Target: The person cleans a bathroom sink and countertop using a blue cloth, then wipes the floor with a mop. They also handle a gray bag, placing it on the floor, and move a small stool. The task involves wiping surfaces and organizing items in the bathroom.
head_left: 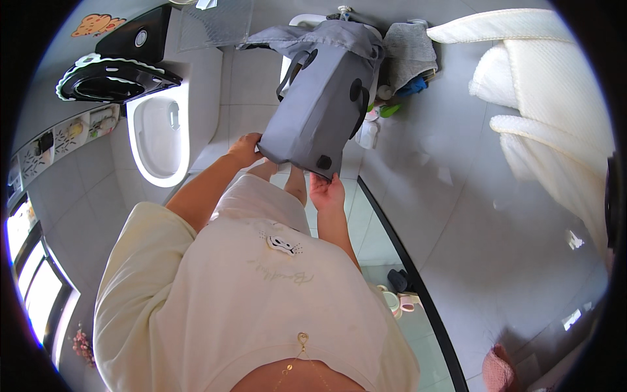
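A grey fabric laundry hamper (306, 108) with black side handles is tipped over in front of me, its base towards me and its loose mouth away from me. My left hand (246, 150) grips its left lower corner. At the right lower corner, my right hand (327, 192) holds the edge from beneath, close to a small black patch. Behind the hamper's far end, part of a white basin or tub (308, 19) shows. What the hamper holds, if anything, is hidden.
Left of me stands a white toilet (159, 139) with its black lid raised. A grey cloth (410, 49), a blue item (413, 86) and a white bottle (367, 134) are beyond the hamper's right side. White quilted fabric (553, 83) hangs at right, past a black floor strip (406, 267).
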`<action>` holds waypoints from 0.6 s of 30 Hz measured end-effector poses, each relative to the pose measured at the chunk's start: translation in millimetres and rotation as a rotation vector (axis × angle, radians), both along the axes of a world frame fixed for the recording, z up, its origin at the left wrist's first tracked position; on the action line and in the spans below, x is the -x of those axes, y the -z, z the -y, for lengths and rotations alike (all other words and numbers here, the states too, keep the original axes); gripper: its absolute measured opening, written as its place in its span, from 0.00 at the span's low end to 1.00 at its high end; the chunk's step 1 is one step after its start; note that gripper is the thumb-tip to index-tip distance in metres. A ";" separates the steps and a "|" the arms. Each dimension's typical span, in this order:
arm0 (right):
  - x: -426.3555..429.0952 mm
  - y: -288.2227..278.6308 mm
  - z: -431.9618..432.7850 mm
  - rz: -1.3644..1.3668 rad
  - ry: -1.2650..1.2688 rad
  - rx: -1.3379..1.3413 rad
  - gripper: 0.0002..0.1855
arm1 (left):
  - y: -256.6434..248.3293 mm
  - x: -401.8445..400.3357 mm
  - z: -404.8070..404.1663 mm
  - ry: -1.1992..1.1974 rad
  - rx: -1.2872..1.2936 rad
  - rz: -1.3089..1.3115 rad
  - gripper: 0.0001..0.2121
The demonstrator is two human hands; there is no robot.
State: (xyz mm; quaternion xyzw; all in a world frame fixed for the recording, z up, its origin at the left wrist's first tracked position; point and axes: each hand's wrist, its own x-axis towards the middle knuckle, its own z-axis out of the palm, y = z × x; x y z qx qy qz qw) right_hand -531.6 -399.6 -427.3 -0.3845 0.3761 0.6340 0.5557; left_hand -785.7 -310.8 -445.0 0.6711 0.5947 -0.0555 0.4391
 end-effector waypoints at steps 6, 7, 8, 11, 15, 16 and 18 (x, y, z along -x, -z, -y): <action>-15.4 -39.9 -20.6 0.109 -0.147 -0.111 0.20 | -26.8 -11.2 -8.4 -0.159 -0.096 -0.085 0.17; -17.3 -48.0 -24.0 0.146 -0.189 -0.117 0.20 | -34.1 -14.5 -12.1 -0.185 -0.135 -0.046 0.18; -22.9 -50.2 -26.1 0.148 -0.211 -0.149 0.20 | -41.2 -18.7 -16.0 -0.211 -0.174 -0.006 0.20; -36.8 -62.2 -39.8 0.162 -0.272 -0.212 0.19 | -58.3 -27.1 -27.9 -0.305 -0.285 0.032 0.24; -50.5 -106.8 -77.9 0.228 -0.293 -0.189 0.19 | -88.7 -42.1 -53.4 -0.395 -0.307 0.102 0.27; -55.8 -112.2 -84.8 0.229 -0.294 -0.217 0.19 | -98.5 -45.9 -58.7 -0.412 -0.366 0.118 0.28; -61.5 -132.2 -98.0 0.236 -0.290 -0.249 0.21 | -124.3 -52.7 -68.8 -0.442 -0.371 0.173 0.28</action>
